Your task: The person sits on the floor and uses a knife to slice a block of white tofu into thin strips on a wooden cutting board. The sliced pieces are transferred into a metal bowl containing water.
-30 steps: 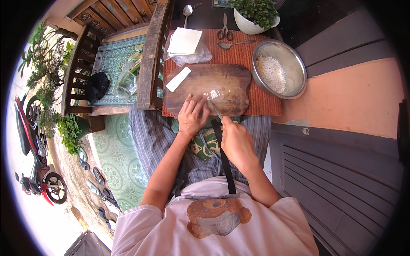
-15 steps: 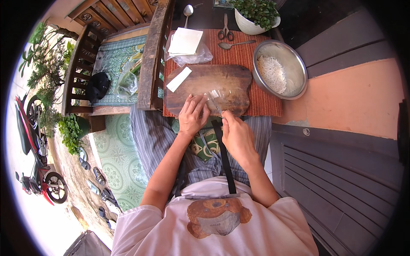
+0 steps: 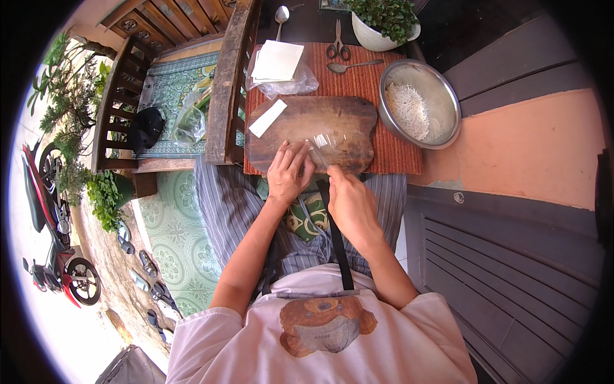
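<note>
A worn wooden cutting board (image 3: 345,115) lies in front of me. My right hand (image 3: 348,195) is closed round the handle of a knife (image 3: 319,153), whose thin blade points up and left across the board. My left hand (image 3: 289,171) presses on the board's near part, fingers bent and together, just left of the blade; what lies under them is mostly hidden. Beyond the blade are thin white shreds (image 3: 321,139). A flat white strip (image 3: 267,118) rests at the board's left side. Past the board, a stack of white square sheets (image 3: 278,62) sits on a clear plastic bag (image 3: 306,83).
A metal bowl (image 3: 448,96) with white shreds stands right of the board on an orange woven mat (image 3: 400,153). Farther back are scissors (image 3: 338,45), a spoon (image 3: 355,66), another spoon (image 3: 281,18) and a potted plant (image 3: 377,41). A wooden bench (image 3: 230,96) is at left.
My right hand has shifted slightly left with the knife, and the blade's angle has changed a little. My left hand stays nearly in place.
</note>
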{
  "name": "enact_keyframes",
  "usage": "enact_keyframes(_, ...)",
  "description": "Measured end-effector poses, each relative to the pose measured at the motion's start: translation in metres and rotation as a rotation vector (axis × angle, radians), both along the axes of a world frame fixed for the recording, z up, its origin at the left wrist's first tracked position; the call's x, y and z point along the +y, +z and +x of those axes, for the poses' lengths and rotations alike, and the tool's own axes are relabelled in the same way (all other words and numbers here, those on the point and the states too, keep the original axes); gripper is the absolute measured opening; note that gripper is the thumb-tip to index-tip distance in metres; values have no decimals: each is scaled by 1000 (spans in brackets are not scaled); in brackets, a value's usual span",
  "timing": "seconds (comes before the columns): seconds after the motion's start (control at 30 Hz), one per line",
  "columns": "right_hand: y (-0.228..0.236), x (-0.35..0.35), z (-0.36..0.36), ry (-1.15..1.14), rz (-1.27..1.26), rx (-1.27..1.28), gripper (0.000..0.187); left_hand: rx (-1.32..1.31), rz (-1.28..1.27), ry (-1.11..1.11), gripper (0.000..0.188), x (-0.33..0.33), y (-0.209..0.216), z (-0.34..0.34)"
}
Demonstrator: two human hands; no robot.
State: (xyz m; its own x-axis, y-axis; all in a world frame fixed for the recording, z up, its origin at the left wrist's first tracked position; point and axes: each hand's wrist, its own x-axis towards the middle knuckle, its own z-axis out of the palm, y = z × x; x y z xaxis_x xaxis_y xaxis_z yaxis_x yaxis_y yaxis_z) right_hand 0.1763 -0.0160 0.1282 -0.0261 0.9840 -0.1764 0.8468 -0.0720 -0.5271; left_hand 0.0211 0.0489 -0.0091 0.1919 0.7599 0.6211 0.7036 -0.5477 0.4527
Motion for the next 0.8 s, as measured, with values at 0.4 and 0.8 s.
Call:
enact_keyframes(0.4,32,25,-13,30,-60,-41,13,-15,-6,6,41,0,0,1)
enact_keyframes(0.8,35,15,-9,90,-84,-82,21,3,-10,-3,42,0,-2,0)
